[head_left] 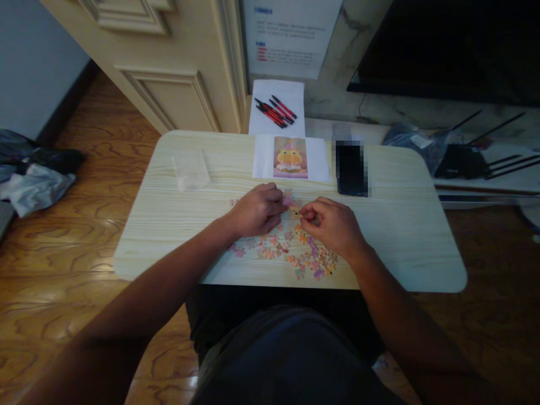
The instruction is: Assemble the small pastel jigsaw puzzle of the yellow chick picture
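Observation:
Small pastel jigsaw puzzle pieces (316, 261) lie loose on the pale wooden table (400, 236), spread in front of my two hands. My left hand (260, 209) is closed, its fingertips pressed at the left edge of a small joined puzzle section (288, 199). From the other side, my right hand (335, 225) pinches a yellowish puzzle piece (296, 213) with a dark spot, at the lower edge of that section. The fingers partly cover the section, so whether the pinched piece is locked in cannot be seen.
Behind the hands lies a sheet with a picture of a yellow cartoon figure (291, 158). A dark phone (352, 169) is to its right, a clear plastic bag (190, 170) to its left. Red and black pens (275, 111) rest on white paper beyond the table.

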`<state>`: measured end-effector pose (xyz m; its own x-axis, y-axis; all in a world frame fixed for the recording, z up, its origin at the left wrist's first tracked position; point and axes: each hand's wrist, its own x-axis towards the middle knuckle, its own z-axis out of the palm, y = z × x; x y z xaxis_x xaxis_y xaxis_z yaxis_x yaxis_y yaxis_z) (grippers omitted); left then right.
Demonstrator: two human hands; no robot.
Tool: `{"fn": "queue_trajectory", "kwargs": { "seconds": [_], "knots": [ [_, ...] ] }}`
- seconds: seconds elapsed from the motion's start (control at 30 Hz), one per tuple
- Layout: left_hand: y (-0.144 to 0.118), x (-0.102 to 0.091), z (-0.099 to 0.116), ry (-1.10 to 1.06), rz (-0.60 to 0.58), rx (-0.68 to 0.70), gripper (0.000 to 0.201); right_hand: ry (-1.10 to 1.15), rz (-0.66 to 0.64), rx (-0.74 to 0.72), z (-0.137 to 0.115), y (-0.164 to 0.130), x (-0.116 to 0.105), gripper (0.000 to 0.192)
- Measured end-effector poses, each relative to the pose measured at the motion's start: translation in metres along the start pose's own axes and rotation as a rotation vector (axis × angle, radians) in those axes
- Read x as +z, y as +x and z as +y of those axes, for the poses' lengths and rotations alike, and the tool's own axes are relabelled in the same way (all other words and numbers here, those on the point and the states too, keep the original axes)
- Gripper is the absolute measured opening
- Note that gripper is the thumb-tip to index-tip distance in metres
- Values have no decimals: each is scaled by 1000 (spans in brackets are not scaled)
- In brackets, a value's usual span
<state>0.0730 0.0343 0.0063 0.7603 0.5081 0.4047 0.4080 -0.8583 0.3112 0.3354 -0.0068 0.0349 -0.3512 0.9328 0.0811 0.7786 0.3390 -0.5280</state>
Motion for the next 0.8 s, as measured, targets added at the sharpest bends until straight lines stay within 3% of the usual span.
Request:
{"fn": "queue_trajectory", "kwargs": {
  "seconds": [0.53, 0.8],
  "knots": [
    [-1, 3, -1, 8, 14, -6, 29, 26, -34, 41, 2, 1, -6, 10],
    [1, 3, 6, 101, -8, -10, 37, -31, -33, -57, 5, 0, -4, 7]
  ]
}}
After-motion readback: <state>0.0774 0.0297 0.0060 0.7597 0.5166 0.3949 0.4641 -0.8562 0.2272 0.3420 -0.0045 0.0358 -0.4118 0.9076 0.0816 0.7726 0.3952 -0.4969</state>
